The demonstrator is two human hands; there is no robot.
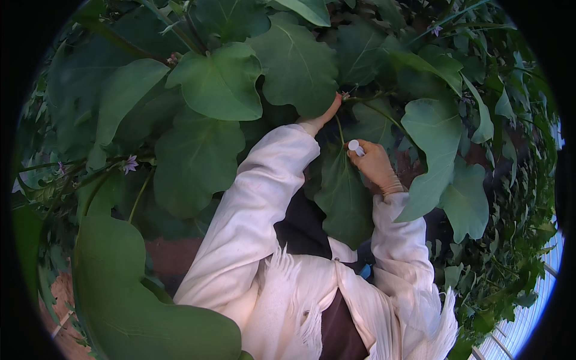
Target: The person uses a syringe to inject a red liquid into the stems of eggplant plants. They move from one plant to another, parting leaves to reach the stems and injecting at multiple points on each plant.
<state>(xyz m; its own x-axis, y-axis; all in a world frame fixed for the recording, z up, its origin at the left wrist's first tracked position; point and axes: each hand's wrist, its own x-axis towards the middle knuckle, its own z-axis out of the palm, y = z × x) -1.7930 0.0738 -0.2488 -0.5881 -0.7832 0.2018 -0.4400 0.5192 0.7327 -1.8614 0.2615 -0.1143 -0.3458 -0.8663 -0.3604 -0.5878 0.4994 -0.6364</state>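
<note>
My left hand (320, 119) reaches up among the leaves of an eggplant-like plant, partly covered by a broad green leaf (299, 63). One fingertip is beside a small flower cluster (345, 95) on a stem; whether it touches cannot be told, and the other fingers are mostly hidden. Lower and to the right, my right hand (374, 165) grips a small white cylindrical container (354, 146), its round end facing up. A long hanging leaf (344, 193) lies just left of that hand, its stalk running up past the container.
Large leaves crowd both forearms, including one close below left (117, 288). A purple flower (130, 164) shows on a stem at left. Dense foliage (508, 252) fills the right side, with a ribbed translucent wall (546, 283) beyond. Brown soil (60, 292) appears lower left.
</note>
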